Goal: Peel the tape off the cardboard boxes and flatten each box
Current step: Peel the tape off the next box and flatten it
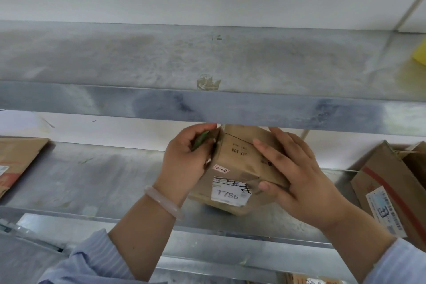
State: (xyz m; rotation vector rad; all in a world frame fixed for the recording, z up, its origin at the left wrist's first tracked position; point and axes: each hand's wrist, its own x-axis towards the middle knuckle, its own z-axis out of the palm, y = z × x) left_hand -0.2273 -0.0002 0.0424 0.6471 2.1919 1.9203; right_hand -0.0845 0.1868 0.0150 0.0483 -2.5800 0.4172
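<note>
While both hands steady it above a metal shelf [96,182], a small cardboard box [239,168] sits tilted. The left hand [186,163] pinches a green tool [201,140] against its side; the right hand [297,175] grips the opposite face, fingers spread.

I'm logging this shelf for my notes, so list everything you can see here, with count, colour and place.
small box: one, brown, white label reading 7786, held over the middle shelf
green object: one, in the left hand, against the box's left side; can't tell what it is
box at right: one, brown, red stripe, right end of the shelf
flat cardboard: one, brown, left edge of the shelf
shelves: grey metal, one above the hands, one below
tape scrap: one, brownish, on the upper shelf
yellow thing: one, far right, mostly cut off
bracelet: one, pale, left wrist
left hand: on the box's left side
right hand: on the box's right side
</note>
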